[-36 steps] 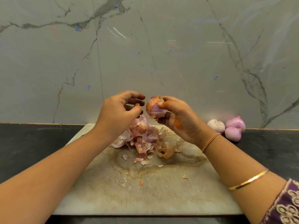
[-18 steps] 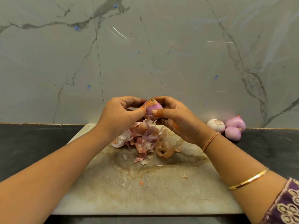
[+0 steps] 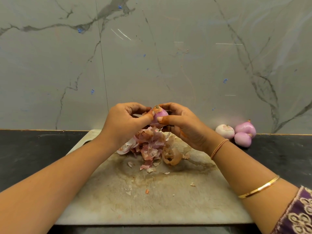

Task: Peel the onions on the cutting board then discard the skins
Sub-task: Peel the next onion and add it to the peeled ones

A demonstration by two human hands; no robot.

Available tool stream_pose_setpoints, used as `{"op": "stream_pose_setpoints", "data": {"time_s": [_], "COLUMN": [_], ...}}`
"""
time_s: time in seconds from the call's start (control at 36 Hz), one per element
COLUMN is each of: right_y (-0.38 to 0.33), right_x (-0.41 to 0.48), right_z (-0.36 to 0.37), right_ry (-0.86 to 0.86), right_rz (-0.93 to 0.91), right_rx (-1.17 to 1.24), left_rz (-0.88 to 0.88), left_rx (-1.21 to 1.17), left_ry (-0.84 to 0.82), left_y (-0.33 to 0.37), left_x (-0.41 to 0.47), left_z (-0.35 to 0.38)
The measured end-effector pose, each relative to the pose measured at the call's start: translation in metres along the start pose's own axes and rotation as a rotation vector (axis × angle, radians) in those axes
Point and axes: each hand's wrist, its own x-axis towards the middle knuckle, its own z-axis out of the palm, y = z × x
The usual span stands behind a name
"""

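A small pink onion [image 3: 160,114] with an orange-brown tip is held in the air above the back of the worn cutting board [image 3: 152,200]. My right hand [image 3: 184,125] grips it from the right, thumb across its front. My left hand [image 3: 125,122] pinches the onion's upper left side with thumb and fingers. Beneath the hands a heap of pink and brown onion skins [image 3: 150,146] lies on the board, with small flakes scattered toward the front.
Three peeled onions [image 3: 236,132] sit on the dark counter [image 3: 33,157] to the right of the board, against the grey marble wall [image 3: 152,56]. The board's front edge lies near the bottom of the view.
My left hand has closed in from the left and now pinches the onion. The onion has turned in my right hand, showing more pink flesh and less brown skin.
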Motion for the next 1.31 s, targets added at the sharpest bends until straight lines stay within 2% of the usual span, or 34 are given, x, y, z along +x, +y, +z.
{"op": "stream_pose_setpoints", "data": {"time_s": [0.25, 0.58, 0.72, 0.86, 1.31], "right_y": [-0.0009, -0.0007, -0.0010, 0.0001, 0.0025], "right_x": [-0.0001, -0.0004, 0.0000, 0.0008, 0.0008], "right_z": [0.0005, -0.0001, 0.0012, 0.0002, 0.0004], "right_ry": [-0.005, 0.002, -0.014, 0.011, 0.026], "right_rz": [0.013, 0.019, 0.012, 0.016, -0.010], "right_rx": [0.022, 0.004, 0.032, 0.031, -0.104], "left_rz": [0.017, -0.013, 0.003, 0.000, -0.036], "left_rx": [0.034, -0.007, 0.030, -0.020, 0.040], "left_ry": [0.039, 0.002, 0.056, 0.011, -0.006], "left_y": [-0.0016, -0.0005, -0.0028, 0.0013, -0.0009], "left_x": [0.0013, 0.0009, 0.0018, -0.0012, -0.0006], "left_z": [0.0002, 0.0006, -0.0009, 0.0011, 0.0013]}}
